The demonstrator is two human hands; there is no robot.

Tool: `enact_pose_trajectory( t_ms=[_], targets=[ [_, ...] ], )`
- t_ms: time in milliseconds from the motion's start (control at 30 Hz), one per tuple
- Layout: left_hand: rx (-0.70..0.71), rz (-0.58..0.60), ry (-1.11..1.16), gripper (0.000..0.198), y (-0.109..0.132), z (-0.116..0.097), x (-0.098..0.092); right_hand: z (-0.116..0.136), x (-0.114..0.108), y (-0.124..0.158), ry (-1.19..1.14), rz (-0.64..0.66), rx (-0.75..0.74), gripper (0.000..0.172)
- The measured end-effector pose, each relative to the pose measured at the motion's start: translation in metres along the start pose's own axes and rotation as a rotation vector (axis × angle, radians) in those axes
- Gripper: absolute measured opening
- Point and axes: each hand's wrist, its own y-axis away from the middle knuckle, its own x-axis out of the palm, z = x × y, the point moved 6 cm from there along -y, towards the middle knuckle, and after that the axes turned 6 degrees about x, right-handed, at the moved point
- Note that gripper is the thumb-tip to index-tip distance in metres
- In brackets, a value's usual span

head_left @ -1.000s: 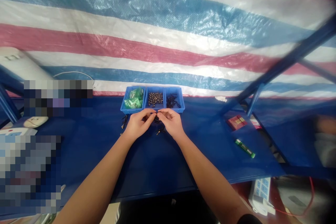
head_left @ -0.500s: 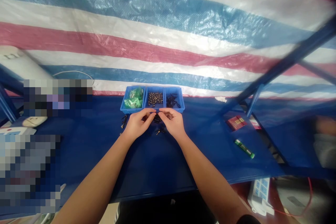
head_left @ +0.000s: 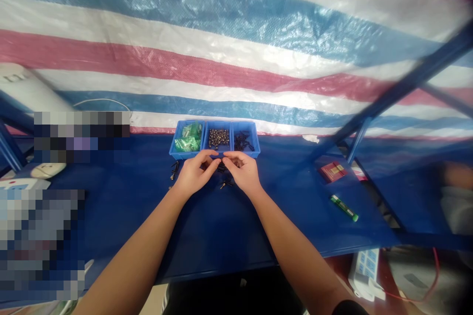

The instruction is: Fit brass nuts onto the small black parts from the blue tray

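Observation:
My left hand and my right hand hover over the blue table top, fingertips close together just in front of a blue three-compartment tray. Whether the fingertips pinch something is too small to tell. The tray's left compartment holds green packets, the middle one small metal nuts or screws, and the right one black screws. Loose black screws lie directly beneath my fingers, with others left of my left hand.
A red-and-gold packet and a green stick-shaped tube lie on the table's right side. A striped tarpaulin hangs behind it, and a blue metal strut crosses at right. A white power strip sits below the front edge.
My fingertips have shifted only slightly and stay close together over the loose screws. The view has tilted a little; the tray and table objects have not visibly moved.

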Motion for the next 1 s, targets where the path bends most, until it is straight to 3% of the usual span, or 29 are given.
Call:
enact_pose_trajectory(
  t_ms=[133,400,733,1000],
  targets=[
    [0.016,-0.022,0.000,0.023,0.0003,0.0000,-0.0006,0.0010,-0.0001,0.0003,0.003,0.004,0.000,0.022],
    [-0.065,0.048,0.056,0.023,0.0016,0.0049,0.0012,0.0001,0.0022,0.0019,-0.002,0.024,0.011,0.023],
    [-0.046,-0.009,0.054,0.025,0.0018,0.0048,0.0003,-0.0023,-0.0003,-0.0006,-0.035,0.005,0.024,0.022],
    [-0.076,0.044,0.107,0.028,0.0006,0.0055,0.0023,0.0011,0.0020,0.0020,-0.051,0.031,0.039,0.023]
  ],
)
